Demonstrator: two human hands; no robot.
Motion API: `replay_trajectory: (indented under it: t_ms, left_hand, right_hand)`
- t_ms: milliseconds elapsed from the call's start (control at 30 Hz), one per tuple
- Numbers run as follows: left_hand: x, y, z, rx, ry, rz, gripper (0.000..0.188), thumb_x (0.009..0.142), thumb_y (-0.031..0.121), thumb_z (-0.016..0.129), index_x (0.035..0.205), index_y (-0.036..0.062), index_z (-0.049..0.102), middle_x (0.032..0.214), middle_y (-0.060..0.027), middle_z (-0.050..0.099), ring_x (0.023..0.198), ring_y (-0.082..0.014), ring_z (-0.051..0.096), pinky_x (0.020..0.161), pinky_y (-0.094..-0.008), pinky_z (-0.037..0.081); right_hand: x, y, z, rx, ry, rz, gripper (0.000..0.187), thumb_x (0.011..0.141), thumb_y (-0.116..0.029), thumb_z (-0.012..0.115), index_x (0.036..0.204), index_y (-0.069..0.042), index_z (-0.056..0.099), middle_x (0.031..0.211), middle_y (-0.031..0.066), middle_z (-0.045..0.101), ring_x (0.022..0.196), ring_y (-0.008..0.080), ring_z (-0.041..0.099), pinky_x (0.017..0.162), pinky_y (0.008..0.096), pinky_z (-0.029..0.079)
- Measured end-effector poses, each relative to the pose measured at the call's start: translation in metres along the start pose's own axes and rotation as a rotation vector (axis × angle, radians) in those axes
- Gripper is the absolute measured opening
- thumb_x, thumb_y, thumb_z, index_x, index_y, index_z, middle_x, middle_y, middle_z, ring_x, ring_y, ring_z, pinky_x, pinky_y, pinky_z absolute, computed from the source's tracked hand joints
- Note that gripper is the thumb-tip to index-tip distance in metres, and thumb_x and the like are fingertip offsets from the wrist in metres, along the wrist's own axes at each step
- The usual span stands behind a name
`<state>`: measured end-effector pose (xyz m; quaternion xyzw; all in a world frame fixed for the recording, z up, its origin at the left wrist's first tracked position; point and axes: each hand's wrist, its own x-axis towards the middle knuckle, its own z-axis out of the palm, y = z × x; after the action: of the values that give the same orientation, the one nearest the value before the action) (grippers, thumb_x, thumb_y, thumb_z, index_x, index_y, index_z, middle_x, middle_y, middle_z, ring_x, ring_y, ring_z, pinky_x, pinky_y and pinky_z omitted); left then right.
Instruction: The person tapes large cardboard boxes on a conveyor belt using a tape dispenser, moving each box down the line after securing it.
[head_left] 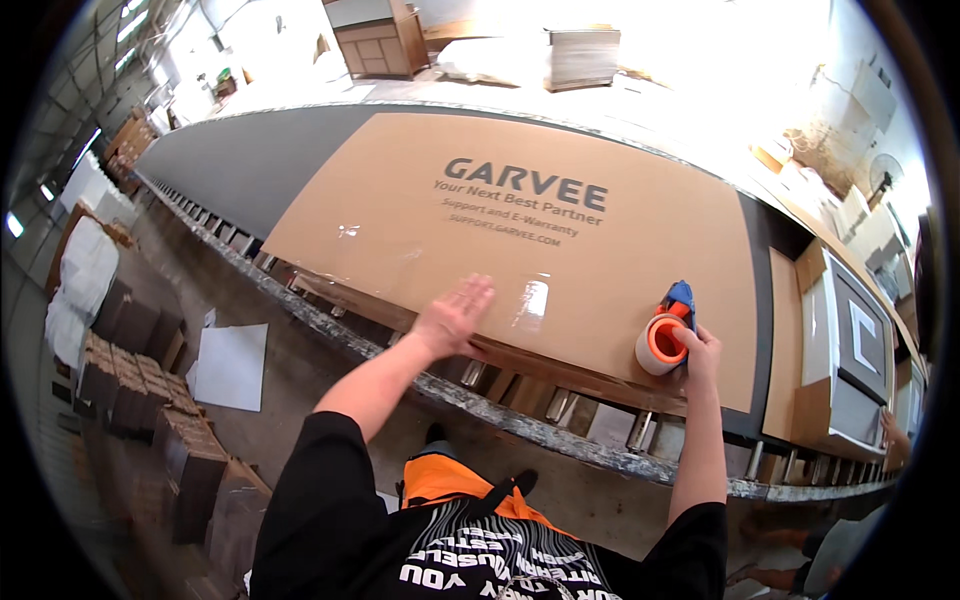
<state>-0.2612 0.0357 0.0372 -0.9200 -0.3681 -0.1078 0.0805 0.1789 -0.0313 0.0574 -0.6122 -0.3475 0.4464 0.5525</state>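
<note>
A large flat cardboard box (400,220) with dark printing lies in front of me on a roller conveyor. My left hand (455,318) rests on its near edge, palm down with the fingers stretched out. In my right hand (700,350) is a tape dispenser (678,312), blue and orange, carrying a roll of tape with an orange core. The dispenser is over the box's near right part; whether it touches the cardboard I cannot tell. Glossy strips of clear tape (533,298) cross the near edge of the box.
The conveyor's worn metal rail (480,418) runs along my side. An open box with a grey framed panel (862,335) stands to the right, with another person's hand (893,430) at it. Stacked cardboard (135,375) and a white sheet (230,367) are on the floor at left.
</note>
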Motion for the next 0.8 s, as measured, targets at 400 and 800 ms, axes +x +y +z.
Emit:
replay_trajectory:
  t_ms: [400,800]
  left_hand:
    - [-0.145,-0.189,-0.016,0.204,-0.021,-0.431,0.125,0.044,0.057,0.087,0.141,-0.0021,0.034,0.148,-0.018,0.039,0.137,-0.0377,0.037,0.115,-0.0454,0.031]
    - [-0.116,-0.335,0.004,0.09,0.265,0.193,0.106,0.054,0.078,0.072,0.123,-0.002,0.059,0.126,-0.0207,0.061,0.122,-0.0479,0.052,0.103,-0.0571,0.042]
  right_hand:
    - [-0.086,0.104,-0.033,0.285,0.589,0.002,0.057,0.093,-0.043,0.06,0.132,-0.003,0.054,0.131,0.0098,0.059,0.118,0.0231,0.054,0.1,0.0373,0.041]
    - [-0.082,0.082,0.051,0.637,0.824,-0.108,0.04,0.098,-0.03,0.051,0.123,-0.001,0.058,0.12,0.0109,0.064,0.106,0.0242,0.063,0.093,0.0376,0.051]
